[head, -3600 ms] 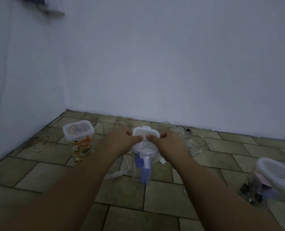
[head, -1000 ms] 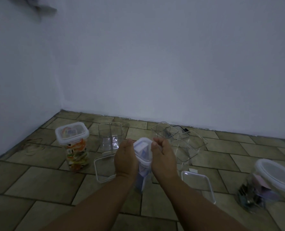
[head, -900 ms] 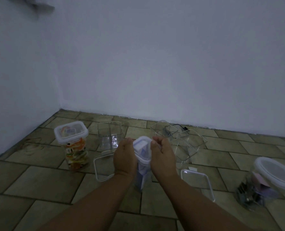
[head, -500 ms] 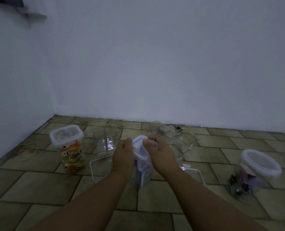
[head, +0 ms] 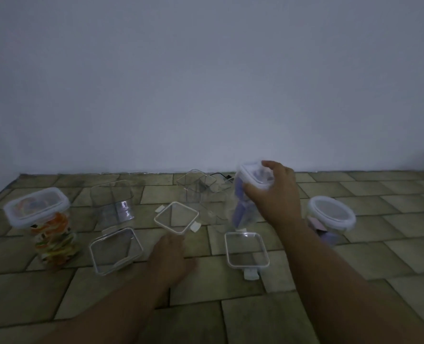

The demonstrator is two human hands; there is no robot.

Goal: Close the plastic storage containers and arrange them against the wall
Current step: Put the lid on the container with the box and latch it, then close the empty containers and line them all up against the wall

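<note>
Reaching a loose lid [head: 176,218] on the floor [head: 201,309], the left hand [head: 171,254] is hiding its grip; I cannot tell it. Beyond, the right hand [head: 276,194] is gripping the closed container [head: 243,209] by its top, tilted, short of the wall [head: 206,95]. The job is probably calling next for standing it upright there.

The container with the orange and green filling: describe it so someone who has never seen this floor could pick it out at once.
Follow the foot of the wall to the left end of the tiled floor. The leftmost container stands there upright. It alone holds orange and green contents under a shut lid; the clear box beside it is empty and open.
</note>
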